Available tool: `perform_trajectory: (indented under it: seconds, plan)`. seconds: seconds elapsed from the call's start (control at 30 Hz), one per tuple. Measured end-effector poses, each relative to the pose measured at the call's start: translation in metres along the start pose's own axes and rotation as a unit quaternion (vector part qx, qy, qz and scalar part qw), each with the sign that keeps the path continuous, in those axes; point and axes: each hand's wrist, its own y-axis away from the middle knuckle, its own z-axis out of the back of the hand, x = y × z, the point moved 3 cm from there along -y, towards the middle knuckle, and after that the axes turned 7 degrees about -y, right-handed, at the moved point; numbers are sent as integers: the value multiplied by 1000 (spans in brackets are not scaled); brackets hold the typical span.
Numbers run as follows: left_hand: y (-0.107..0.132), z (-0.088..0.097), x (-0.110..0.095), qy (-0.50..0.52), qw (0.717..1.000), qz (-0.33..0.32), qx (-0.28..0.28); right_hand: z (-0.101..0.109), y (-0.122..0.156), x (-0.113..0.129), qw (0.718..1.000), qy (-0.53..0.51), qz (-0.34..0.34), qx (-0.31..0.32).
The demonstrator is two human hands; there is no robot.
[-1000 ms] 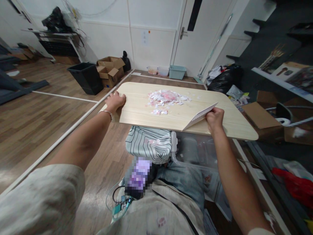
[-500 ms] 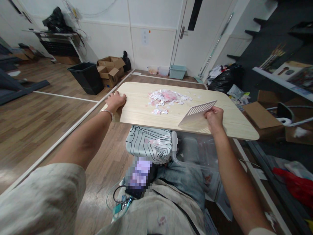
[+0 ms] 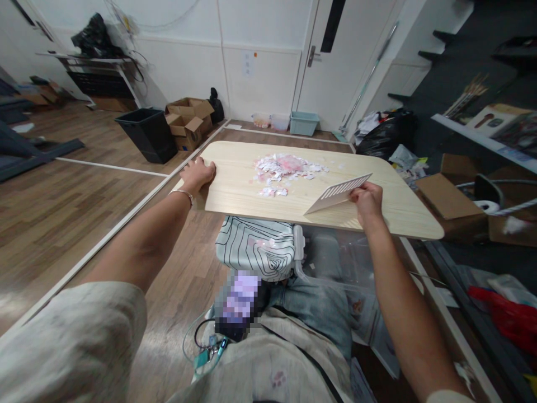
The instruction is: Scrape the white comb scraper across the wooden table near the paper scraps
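A light wooden tabletop (image 3: 235, 190) lies in front of me with a heap of white and pink paper scraps (image 3: 287, 167) near its middle. My left hand (image 3: 198, 173) grips the board's left edge, fingers curled over it. My right hand (image 3: 367, 200) is closed on a beige card with a row of white marks (image 3: 338, 193). The card is tilted, its lower corner touching the board to the right of the scraps.
Under the board sit a patterned cushion (image 3: 255, 246) and a clear plastic bin (image 3: 335, 260). A black bin (image 3: 146, 132) and open cardboard boxes (image 3: 188, 120) stand at the back left. More boxes (image 3: 447, 193) and a black bag (image 3: 384, 134) crowd the right.
The card in my right hand has tipped up, showing its marked face, and its lower corner has shifted slightly left. My left hand has stayed on the board's edge.
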Motion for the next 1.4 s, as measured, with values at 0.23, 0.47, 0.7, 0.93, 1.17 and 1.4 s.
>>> perform_trajectory:
  seconds: [0.23,0.47,0.7,0.93,1.17,1.4]
  plan:
    - [1,1,0,1,1000,0,0,-9,7,8,997,-15,-16,71]
    - [4,3,-1,0,1000,3,-1,-14,11,15,993,-46,-22,102]
    - [3,3,-1,-2,1000,-1,3,-17,13,17,988,-50,-18,143]
    - [1,0,0,2,1000,-4,-1,-15,14,14,987,-74,-7,139]
    - [-2,-2,1,-1,1000,-5,-3,-19,17,15,984,-82,-2,157]
    - [-3,-3,1,0,1000,-7,-3,-18,14,16,987,-77,11,138]
